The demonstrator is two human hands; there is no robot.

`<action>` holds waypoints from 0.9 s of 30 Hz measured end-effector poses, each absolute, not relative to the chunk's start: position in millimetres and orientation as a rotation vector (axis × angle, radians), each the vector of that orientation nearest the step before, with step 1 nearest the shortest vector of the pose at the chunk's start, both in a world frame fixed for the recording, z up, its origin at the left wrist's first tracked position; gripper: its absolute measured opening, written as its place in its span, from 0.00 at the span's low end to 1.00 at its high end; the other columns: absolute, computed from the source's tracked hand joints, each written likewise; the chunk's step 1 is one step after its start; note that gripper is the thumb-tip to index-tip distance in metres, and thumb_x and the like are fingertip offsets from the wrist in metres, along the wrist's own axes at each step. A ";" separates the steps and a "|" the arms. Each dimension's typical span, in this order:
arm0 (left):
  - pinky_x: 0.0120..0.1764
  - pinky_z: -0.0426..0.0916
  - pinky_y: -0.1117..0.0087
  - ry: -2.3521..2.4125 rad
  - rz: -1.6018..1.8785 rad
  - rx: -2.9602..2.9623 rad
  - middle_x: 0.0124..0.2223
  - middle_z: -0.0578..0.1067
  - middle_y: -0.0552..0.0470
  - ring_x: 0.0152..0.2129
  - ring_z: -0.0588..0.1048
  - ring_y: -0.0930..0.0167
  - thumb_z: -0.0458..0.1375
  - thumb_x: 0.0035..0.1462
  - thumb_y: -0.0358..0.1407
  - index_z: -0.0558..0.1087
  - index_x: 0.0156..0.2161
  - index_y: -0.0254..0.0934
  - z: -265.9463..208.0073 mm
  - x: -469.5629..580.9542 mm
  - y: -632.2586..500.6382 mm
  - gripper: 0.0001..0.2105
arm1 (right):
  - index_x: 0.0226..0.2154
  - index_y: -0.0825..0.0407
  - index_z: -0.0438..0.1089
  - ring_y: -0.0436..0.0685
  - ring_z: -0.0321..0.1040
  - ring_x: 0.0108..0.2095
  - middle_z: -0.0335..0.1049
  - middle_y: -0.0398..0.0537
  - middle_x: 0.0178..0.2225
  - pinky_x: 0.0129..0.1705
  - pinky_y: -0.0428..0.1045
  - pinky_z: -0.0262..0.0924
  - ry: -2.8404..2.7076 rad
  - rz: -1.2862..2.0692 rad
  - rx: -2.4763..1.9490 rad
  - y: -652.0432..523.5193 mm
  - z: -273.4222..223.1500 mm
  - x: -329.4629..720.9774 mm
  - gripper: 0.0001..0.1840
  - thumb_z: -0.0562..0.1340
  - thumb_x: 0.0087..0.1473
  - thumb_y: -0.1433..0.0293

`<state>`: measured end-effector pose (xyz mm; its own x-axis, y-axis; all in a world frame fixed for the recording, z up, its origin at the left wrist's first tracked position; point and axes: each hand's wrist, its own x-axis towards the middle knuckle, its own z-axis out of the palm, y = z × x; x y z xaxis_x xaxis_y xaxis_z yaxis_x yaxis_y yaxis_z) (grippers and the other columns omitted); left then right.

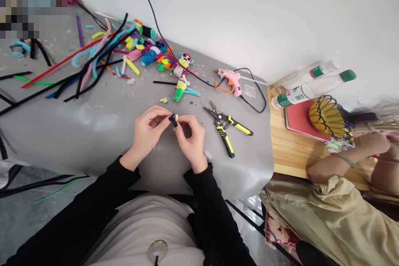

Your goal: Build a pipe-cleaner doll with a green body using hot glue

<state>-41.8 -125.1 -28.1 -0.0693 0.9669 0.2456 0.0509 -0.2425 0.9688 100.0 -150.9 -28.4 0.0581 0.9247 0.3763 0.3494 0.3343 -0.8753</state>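
My left hand (152, 131) and my right hand (190, 135) meet over the grey mat, thumbs and fingertips pinched together. Between them is a small yellow pipe cleaner piece (176, 117), mostly hidden by the fingers. Just beyond lies a green and yellow pipe cleaner figure (180, 88) with a light blue strip beside it. To the right of my right hand rest wire strippers (222, 122) with yellow and black handles, their jaws pointing away from me. A pink hot glue gun (232, 80) lies further back, its black cord running along the mat.
Loose pipe cleaners (93, 58) and several finished figures (154, 54) spread across the back left of the grey mat (102, 133). At right, a wooden table holds plastic bottles (293, 96), a yellow basket (327, 116) and a co-worker's arms (339, 162).
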 end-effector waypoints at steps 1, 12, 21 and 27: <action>0.34 0.73 0.68 1.160 1.426 1.393 0.35 0.80 0.50 0.32 0.77 0.69 0.67 0.60 0.40 0.81 0.34 0.40 -27.5 -41.8 -125.0 0.07 | 0.39 0.49 0.73 0.52 0.74 0.37 0.78 0.45 0.36 0.41 0.49 0.70 -1.467 0.681 -1.218 -150.7 -29.5 100.0 0.06 0.61 0.67 0.67; 0.39 0.77 0.65 1.219 1.291 1.299 0.37 0.83 0.48 0.33 0.80 0.66 0.67 0.59 0.49 0.82 0.37 0.40 -26.2 -43.6 -127.4 0.14 | 0.40 0.49 0.77 0.51 0.71 0.32 0.76 0.45 0.33 0.37 0.47 0.67 -1.501 0.672 -1.238 -148.4 -32.7 100.9 0.10 0.59 0.70 0.65; 0.35 0.77 0.66 1.243 1.338 1.142 0.35 0.84 0.47 0.28 0.79 0.68 0.71 0.53 0.54 0.83 0.38 0.38 -35.0 -46.3 -121.6 0.20 | 0.42 0.50 0.75 0.50 0.70 0.32 0.76 0.44 0.35 0.35 0.45 0.66 -1.513 0.592 -1.200 -146.8 -35.1 99.2 0.09 0.58 0.69 0.69; 0.43 0.80 0.61 1.209 1.238 1.234 0.40 0.85 0.44 0.35 0.83 0.63 0.70 0.53 0.57 0.82 0.40 0.38 -29.4 -42.3 -125.1 0.23 | 0.41 0.50 0.74 0.50 0.71 0.32 0.76 0.45 0.34 0.35 0.46 0.66 -1.410 0.527 -1.267 -147.1 -37.2 99.9 0.09 0.58 0.69 0.68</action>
